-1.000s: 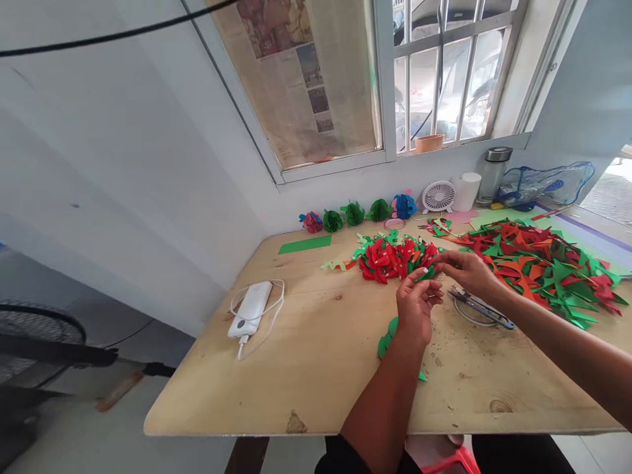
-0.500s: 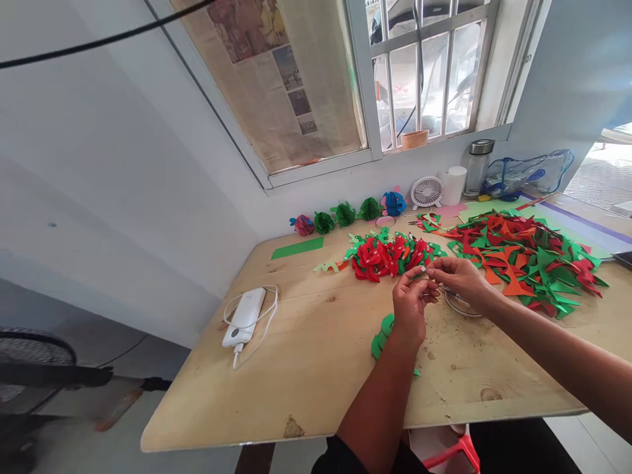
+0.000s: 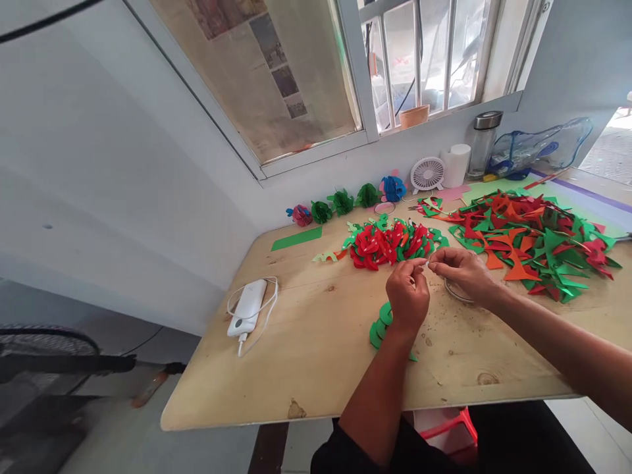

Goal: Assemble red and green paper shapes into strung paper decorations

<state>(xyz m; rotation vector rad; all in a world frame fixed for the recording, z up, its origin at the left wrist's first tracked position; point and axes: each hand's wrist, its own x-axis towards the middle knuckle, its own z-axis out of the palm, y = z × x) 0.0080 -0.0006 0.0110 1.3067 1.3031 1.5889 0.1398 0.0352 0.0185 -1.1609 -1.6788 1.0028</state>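
Observation:
My left hand (image 3: 409, 296) is closed above the table, thumb and forefinger pinched at a small white piece (image 3: 426, 263). My right hand (image 3: 463, 273) meets it from the right, its fingertips pinched on the same piece. Too small to name, the piece is mostly covered by fingers. Green round paper cut-outs (image 3: 381, 326) lie beside my left wrist, partly hidden by the forearm. Under my right hand shows part of a pale ring (image 3: 458, 291). Just beyond my hands is a heap of red and green folded paper shapes (image 3: 380, 245) with white dots.
Red, orange and green paper scraps (image 3: 533, 243) are piled at the right. A white power bank (image 3: 247, 308) with its cable lies at the left. Along the wall stand paper ornaments (image 3: 342, 201), a small fan (image 3: 427, 174) and a glass bottle (image 3: 482, 148). A green strip (image 3: 296, 239) lies farther back.
The camera view has shifted slightly. My left hand has turned so its back shows more and its fingers have curled in; both hands' fingertips remain together at the white piece.

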